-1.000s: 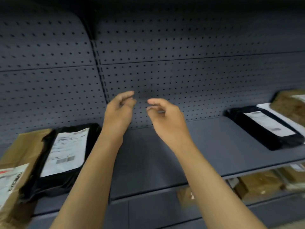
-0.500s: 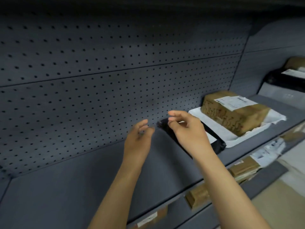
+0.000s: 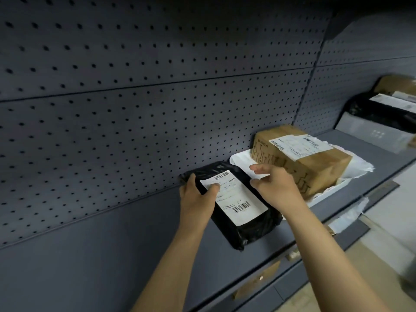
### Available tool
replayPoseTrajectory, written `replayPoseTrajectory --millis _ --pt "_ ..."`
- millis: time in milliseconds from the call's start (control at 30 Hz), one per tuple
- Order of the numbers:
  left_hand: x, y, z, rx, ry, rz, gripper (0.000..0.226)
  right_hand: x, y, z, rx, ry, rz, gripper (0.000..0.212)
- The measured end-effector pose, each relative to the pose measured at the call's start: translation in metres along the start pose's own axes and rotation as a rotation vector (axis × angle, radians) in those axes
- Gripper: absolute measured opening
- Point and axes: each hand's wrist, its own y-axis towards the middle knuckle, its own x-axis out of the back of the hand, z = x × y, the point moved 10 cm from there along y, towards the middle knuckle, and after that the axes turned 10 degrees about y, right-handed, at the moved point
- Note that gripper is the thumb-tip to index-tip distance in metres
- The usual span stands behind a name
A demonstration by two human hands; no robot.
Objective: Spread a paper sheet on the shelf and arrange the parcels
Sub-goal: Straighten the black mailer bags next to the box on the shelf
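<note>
hands close in on a black parcel (image 3: 238, 206) at the middle of a grey shelf (image 3: 112, 255), where half a second earlier both hung loosely curled in the air short of it. the left hand (image 3: 198, 197) now lies on the parcel's 9 o'clock edge, thumb pressed on the white shipping label (image 3: 234, 199), fingers wrapped over the far corner in what looks like a grip. the right hand (image 3: 276, 185) hovers at the parcel's 3 o'clock side, fingers spread apart and holding nothing; whether it touches the wrapping cannot be told. the move suggests the parcel is about to be lifted or shifted, likely to join the sheet. at 2 o'clock a brown box (image 3: 299, 158) sits on a white paper sheet (image 3: 355, 167), which touches the black parcel's right edge. the box side reads what looks like "d40a"; its label and the parcel's show barcodes, but the small print is too blurred to read. more parcels (image 3: 382, 111) lie at the far 2 o'clock end of the shelf.
</note>
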Motion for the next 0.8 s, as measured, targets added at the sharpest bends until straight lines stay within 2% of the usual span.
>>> replayPoseTrajectory --millis 100,267,467,600,733,800 --pt "-0.009 0.000 0.010 0.031 -0.001 -0.047 0.057 -0.012 0.010 -0.016 -0.009 -0.060 0.061 0.036" --pt "-0.026 -0.002 0.032 0.104 -0.024 -0.094 0.061 -0.015 0.016 -0.032 -0.014 -0.065 0.076 0.037" --pt "-0.026 -0.019 0.007 0.099 -0.082 -0.065 0.036 -0.015 0.019 -0.029 -0.035 -0.010 0.130 0.037" --pt "-0.023 -0.027 -0.012 0.051 -0.066 -0.035 0.050 -0.018 0.009 -0.022 -0.003 -0.142 0.116 0.040" --pt "-0.022 -0.040 -0.017 0.039 -0.082 -0.047 0.049 -0.030 -0.013 -0.010 0.017 -0.167 0.074 0.038" --pt "-0.023 -0.049 -0.013 0.028 -0.161 -0.044 0.068 -0.036 -0.025 -0.004 0.021 -0.236 0.057 0.035"
